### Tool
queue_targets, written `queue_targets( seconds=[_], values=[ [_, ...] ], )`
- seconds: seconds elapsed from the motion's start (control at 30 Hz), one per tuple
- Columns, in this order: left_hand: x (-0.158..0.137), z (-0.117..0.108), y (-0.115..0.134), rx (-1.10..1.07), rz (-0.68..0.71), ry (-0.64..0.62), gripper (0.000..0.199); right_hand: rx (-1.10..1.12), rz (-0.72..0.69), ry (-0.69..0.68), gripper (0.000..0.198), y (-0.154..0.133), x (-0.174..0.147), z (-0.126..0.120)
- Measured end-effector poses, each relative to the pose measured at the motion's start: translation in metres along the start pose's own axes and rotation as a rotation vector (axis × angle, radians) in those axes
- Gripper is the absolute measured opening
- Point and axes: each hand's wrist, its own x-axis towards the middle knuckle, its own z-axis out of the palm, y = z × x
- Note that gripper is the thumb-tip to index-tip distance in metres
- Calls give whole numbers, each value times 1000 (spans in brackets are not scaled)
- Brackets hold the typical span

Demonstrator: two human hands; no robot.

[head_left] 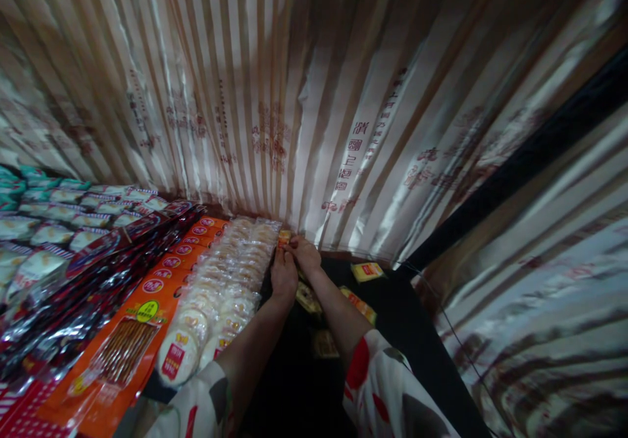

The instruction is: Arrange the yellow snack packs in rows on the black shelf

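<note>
At the far end of the black surface, my left hand [284,273] is closed on a small yellow-and-orange packet [284,235], which stands up above the fingers. Against the same packet, the fingers of my right hand [306,255] are pinched together. Just left of my hands lie rows of round, pale snacks in clear wrappers [230,274]. Several more small packets lie about my right forearm: a yellow one [367,271], an orange-and-yellow one [360,304] and a dim one [309,298] between my arms.
Orange bags of stick snacks [167,281] overlap in a row at the left, beside dark red shiny packs [108,274] and white packets [63,229]. Pleated, printed drapes [275,98] hang behind. A dark pole [510,163] slants up from the corner of the black-covered table [407,333].
</note>
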Motion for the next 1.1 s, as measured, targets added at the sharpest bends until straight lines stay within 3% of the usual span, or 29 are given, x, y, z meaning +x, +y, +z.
queue_targets(
  seconds=[0.23,0.33,0.57,0.77,0.87,0.97,1.03,1.1],
  values=[
    [-19,-7,14,149,-58,-50,40,-110,-31,128,30,19,-26,-24],
    [-35,-7,15,255,-44,-66,40,-156,-47,79,30,37,-44,-37],
    [-78,-6,-1,467,183,-154,40,-163,-95,-83,32,53,-81,-40],
    [-104,-8,-7,416,179,-243,48,-195,-273,-37,34,56,-98,-36],
    [-115,-14,-2,370,181,-323,47,-98,-253,25,38,59,-103,-44],
    [-123,-23,6,422,205,-185,51,69,-206,42,35,60,-108,-56],
    [-127,-30,11,461,282,-68,55,156,-216,-6,29,60,-112,-66],
    [-128,-36,15,468,369,-36,58,206,-237,-73,21,57,-117,-74]
  ],
)
